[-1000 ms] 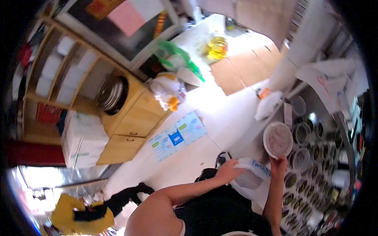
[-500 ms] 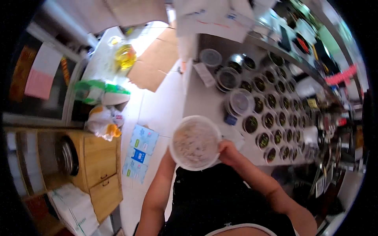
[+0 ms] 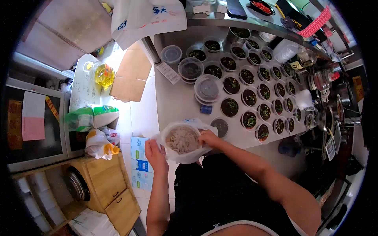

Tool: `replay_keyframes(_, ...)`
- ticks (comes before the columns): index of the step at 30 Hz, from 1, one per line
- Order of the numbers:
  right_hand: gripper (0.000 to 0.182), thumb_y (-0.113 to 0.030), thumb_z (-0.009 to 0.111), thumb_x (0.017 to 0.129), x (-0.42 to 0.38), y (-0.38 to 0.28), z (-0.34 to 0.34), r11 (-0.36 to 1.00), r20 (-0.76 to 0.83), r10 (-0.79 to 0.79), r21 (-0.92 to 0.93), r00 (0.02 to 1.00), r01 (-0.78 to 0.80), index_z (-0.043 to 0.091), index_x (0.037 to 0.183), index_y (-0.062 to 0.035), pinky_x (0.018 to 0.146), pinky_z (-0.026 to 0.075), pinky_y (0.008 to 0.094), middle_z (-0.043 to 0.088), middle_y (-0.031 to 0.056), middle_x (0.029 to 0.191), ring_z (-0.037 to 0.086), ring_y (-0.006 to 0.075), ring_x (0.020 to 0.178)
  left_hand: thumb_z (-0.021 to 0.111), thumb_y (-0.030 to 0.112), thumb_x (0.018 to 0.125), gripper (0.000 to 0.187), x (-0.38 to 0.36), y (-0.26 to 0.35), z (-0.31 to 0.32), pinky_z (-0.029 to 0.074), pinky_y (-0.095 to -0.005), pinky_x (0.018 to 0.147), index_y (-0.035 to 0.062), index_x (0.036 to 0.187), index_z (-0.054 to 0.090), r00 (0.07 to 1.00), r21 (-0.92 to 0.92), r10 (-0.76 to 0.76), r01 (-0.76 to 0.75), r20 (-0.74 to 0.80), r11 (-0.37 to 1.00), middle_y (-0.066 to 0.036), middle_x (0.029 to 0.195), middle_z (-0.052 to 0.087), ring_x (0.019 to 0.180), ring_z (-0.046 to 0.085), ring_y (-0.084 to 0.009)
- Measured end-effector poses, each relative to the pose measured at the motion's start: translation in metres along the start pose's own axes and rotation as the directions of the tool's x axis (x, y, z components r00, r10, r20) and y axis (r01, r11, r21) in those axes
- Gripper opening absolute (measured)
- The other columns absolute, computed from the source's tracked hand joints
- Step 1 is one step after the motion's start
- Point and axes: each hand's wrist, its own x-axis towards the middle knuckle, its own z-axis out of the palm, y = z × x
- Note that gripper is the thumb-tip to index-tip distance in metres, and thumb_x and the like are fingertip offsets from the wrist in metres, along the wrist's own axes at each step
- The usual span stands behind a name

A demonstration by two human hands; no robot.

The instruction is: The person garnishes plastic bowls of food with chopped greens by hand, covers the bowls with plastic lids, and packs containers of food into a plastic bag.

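A round tub [image 3: 183, 140] of pale, shredded-looking food sits inside a thin white plastic bag [image 3: 188, 158], held in front of my body by the counter edge. My right hand [image 3: 210, 138] is closed at the right side, gripping the tub's rim together with the bag. On the opposite side my left hand [image 3: 156, 155] is raised, its fingers against the bag's left edge, seemingly pinching it; the bag partly hides them. Just right of the bag, a round lidded container [image 3: 219, 126] rests on the counter. The tub's base is hidden.
Several clear cups of dark soil with green sprouts [image 3: 249, 98] stand in rows on the counter [image 3: 173, 106]. Stacked lidded tubs [image 3: 208, 88] and a small blue box [image 3: 206, 109] are nearer. Tissue packs [image 3: 141, 180] lie on the floor, left; an oil jug [image 3: 104, 75] stands beyond.
The tub, bare between both hands before, is now inside the white bag. My left hand has moved from the tub's side out to the bag's edge. The view has shifted.
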Motion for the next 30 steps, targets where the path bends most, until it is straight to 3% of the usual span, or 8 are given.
replay_keyframes(6,0.008,-0.014,0.063,0.068,0.011,0.004,-0.01,0.759,0.216,-0.256,-0.559,0.942,0.335,0.066,0.069,-0.0071,0.061,0.048,0.0375,0.062,0.0073,0.066,0.059,0.0179,0.063,0.049,0.019,0.1,0.012,-0.032,0.017,-0.003,0.035,-0.0203,0.053,0.0074,0.101,0.053,0.988,0.003,0.128,-0.128,0.088,0.992,0.0,0.075,0.05,0.061,0.043,-0.0064)
replay_keyframes(10,0.015,-0.02,0.061,0.072,-0.023,-0.033,0.007,0.935,-0.068,0.152,-0.313,0.986,-0.165,0.071,0.079,-0.0104,0.067,0.05,0.0374,0.067,0.0074,0.076,0.063,0.0216,0.071,0.049,0.026,0.1,0.017,-0.041,0.008,-0.041,0.037,-0.0205,0.05,0.0101,0.105,0.05,0.997,-0.147,-0.03,0.019,-0.072,0.989,-0.003,0.086,0.054,0.06,0.046,-0.0077)
replay_keyframes(13,0.025,-0.03,0.069,0.069,-0.031,-0.027,0.007,0.962,-0.07,0.067,-0.258,0.995,-0.083,0.072,0.08,-0.0077,0.07,0.05,0.0312,0.068,0.005,0.084,0.062,0.0154,0.079,0.048,0.032,0.101,0.021,-0.042,0.013,-0.041,0.033,-0.0203,0.044,0.0114,0.104,0.047,0.999,-0.147,-0.034,0.027,-0.043,0.989,-0.003,0.087,0.055,0.056,0.046,-0.0092)
replay_keyframes(18,0.026,-0.027,0.069,0.071,-0.003,-0.005,0.005,0.463,0.2,-0.126,-0.854,0.972,0.236,0.074,0.092,-0.0124,0.066,0.051,0.0434,0.071,0.0104,0.085,0.068,0.0251,0.075,0.049,0.033,0.1,0.021,-0.02,0.03,0.003,0.031,-0.0208,0.04,0.0113,0.1,0.047,0.997,-0.109,-0.008,0.017,0.078,0.994,-0.004,0.082,0.055,0.054,0.046,-0.0095)
replay_keyframes(20,0.029,-0.028,0.07,0.071,0.029,0.032,-0.004,0.618,0.252,-0.095,-0.744,0.963,0.255,0.074,0.095,-0.0107,0.067,0.051,0.0434,0.071,0.0114,0.087,0.068,0.0262,0.077,0.049,0.031,0.1,0.02,-0.012,0.033,0.013,0.031,-0.021,0.04,0.0113,0.098,0.047,0.988,-0.097,0.037,-0.022,0.147,0.995,-0.004,0.078,0.054,0.054,0.046,-0.0093)
replay_keyframes(23,0.036,-0.035,0.065,0.076,-0.009,-0.017,0.003,0.462,0.207,-0.057,-0.862,0.977,0.21,0.071,0.098,-0.0063,0.073,0.051,0.0446,0.07,0.0141,0.094,0.067,0.0311,0.084,0.048,0.027,0.1,0.017,-0.018,0.044,0.018,0.033,-0.0204,0.041,0.0107,0.096,0.046,0.994,-0.062,-0.017,0.024,0.111,0.998,-0.004,0.079,0.055,0.054,0.047,-0.0085)
replay_keyframes(25,0.04,-0.04,0.057,0.082,-0.021,-0.026,0.007,0.671,-0.022,0.029,-0.741,0.999,-0.036,0.07,0.1,-0.0072,0.079,0.051,0.0447,0.069,0.0174,0.1,0.066,0.0346,0.093,0.051,0.021,0.098,0.014,-0.022,0.043,0.008,0.036,-0.0208,0.043,0.0087,0.102,0.048,0.991,0.028,-0.042,0.039,0.129,0.999,-0.004,0.083,0.057,0.056,0.049,-0.0088)
replay_keyframes(30,0.042,-0.038,0.053,0.084,-0.029,-0.016,0.011,0.536,0.007,-0.088,-0.843,0.996,0.053,0.069,0.099,-0.0023,0.081,0.05,0.0481,0.068,0.0237,0.097,0.065,0.0395,0.09,0.053,0.026,0.097,0.023,-0.035,0.015,-0.051,0.039,-0.025,0.049,0.0036,0.092,0.057,0.944,0.558,0.013,-0.206,0.329,0.804,-0.002,0.076,0.055,0.061,0.046,-0.0103)
